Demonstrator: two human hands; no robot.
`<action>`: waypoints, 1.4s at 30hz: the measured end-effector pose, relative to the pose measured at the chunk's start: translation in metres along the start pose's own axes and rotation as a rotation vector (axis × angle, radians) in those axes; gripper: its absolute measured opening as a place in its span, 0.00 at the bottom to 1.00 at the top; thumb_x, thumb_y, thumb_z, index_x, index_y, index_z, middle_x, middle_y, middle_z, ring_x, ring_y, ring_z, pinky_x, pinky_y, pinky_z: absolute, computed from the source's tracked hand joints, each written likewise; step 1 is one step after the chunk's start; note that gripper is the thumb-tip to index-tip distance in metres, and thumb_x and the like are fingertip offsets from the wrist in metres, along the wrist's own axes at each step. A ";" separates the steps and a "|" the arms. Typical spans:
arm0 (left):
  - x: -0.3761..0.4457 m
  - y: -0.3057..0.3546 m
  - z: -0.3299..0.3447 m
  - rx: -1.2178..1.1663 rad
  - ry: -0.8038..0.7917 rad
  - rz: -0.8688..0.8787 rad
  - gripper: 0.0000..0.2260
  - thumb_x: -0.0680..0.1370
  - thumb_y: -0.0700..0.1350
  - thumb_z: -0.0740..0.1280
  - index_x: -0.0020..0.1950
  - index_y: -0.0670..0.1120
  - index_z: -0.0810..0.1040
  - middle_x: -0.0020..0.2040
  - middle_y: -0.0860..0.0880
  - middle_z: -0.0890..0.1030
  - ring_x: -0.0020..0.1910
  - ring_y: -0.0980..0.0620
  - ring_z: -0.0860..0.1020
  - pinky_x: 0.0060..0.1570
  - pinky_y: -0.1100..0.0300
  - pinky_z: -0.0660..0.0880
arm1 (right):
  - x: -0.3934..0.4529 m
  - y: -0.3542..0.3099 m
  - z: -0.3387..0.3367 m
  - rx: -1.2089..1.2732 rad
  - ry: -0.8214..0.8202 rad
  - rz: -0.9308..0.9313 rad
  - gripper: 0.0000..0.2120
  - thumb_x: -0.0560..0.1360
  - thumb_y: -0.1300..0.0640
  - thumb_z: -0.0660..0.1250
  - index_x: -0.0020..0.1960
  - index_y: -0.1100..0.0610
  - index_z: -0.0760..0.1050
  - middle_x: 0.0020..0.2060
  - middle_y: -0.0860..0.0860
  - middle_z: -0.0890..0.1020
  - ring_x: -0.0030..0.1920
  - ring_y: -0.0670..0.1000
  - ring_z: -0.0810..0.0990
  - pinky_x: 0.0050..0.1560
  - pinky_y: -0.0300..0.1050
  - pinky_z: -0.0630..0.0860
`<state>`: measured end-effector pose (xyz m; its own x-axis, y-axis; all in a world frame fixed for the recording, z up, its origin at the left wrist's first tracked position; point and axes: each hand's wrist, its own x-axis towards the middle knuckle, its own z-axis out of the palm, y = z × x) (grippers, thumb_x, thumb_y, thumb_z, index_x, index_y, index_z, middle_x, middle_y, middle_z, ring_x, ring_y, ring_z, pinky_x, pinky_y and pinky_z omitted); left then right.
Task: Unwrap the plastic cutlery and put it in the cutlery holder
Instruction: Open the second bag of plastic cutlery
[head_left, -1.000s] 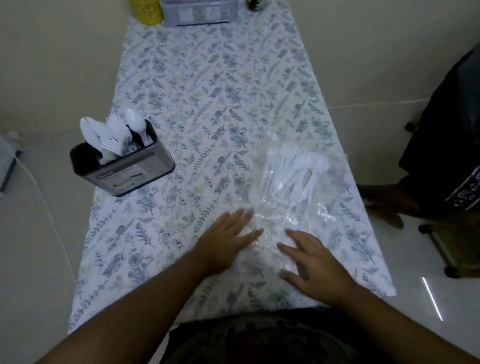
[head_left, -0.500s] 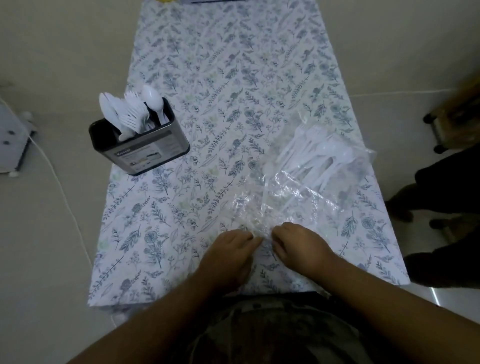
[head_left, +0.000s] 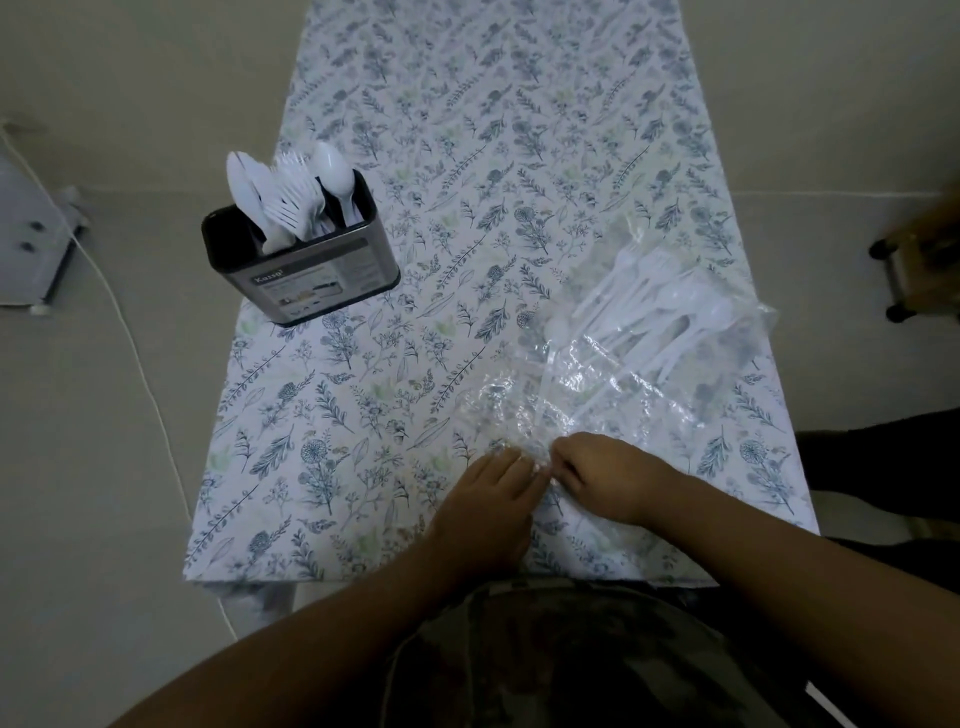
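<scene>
A clear plastic bag (head_left: 618, 384) lies on the right side of the floral table, with several white plastic forks and spoons (head_left: 660, 306) inside its far end. My left hand (head_left: 493, 493) and my right hand (head_left: 602, 475) meet at the bag's near end, each pinching the crumpled plastic between fingertips. A dark metal cutlery holder (head_left: 306, 280) stands at the table's left edge, away from both hands, with several white spoons and forks (head_left: 291, 195) upright in it.
The table's floral cloth (head_left: 467, 156) runs far ahead. A white cable (head_left: 140, 364) trails over the floor on the left beside a grey device (head_left: 31, 244). A wheeled stand (head_left: 919, 260) and a dark-clothed person (head_left: 883, 467) are at the right.
Both hands went from lying flat on the bag to drawn together and pinching its near end. The view has tilted down, so the items at the table's far end are out of sight.
</scene>
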<state>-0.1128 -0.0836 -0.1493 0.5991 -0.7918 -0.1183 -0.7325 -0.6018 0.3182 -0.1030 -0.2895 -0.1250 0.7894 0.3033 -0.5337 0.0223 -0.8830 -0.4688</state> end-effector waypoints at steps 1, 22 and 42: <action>0.000 0.000 0.001 0.006 -0.004 -0.007 0.26 0.72 0.48 0.61 0.68 0.40 0.77 0.62 0.40 0.79 0.64 0.40 0.76 0.63 0.45 0.75 | 0.001 0.000 -0.002 -0.007 -0.018 -0.001 0.08 0.82 0.54 0.58 0.47 0.55 0.71 0.41 0.53 0.76 0.41 0.53 0.75 0.42 0.49 0.71; 0.006 0.002 -0.004 0.174 -0.093 -0.006 0.28 0.72 0.57 0.64 0.71 0.50 0.73 0.65 0.37 0.77 0.66 0.36 0.74 0.63 0.41 0.73 | -0.041 0.003 -0.035 0.387 0.554 0.156 0.10 0.74 0.58 0.69 0.36 0.54 0.72 0.30 0.49 0.78 0.31 0.49 0.76 0.36 0.50 0.76; 0.011 0.001 -0.097 -1.600 0.330 -1.049 0.06 0.82 0.41 0.60 0.51 0.41 0.76 0.48 0.43 0.87 0.50 0.42 0.85 0.54 0.44 0.79 | -0.018 -0.012 -0.065 0.066 0.682 -0.028 0.16 0.76 0.48 0.64 0.61 0.46 0.80 0.61 0.46 0.82 0.64 0.52 0.76 0.64 0.57 0.72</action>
<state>-0.0760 -0.0825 -0.0591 0.7010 -0.0744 -0.7092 0.7127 0.0392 0.7004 -0.0778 -0.3076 -0.0634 0.9994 0.0128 0.0319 0.0277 -0.8481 -0.5291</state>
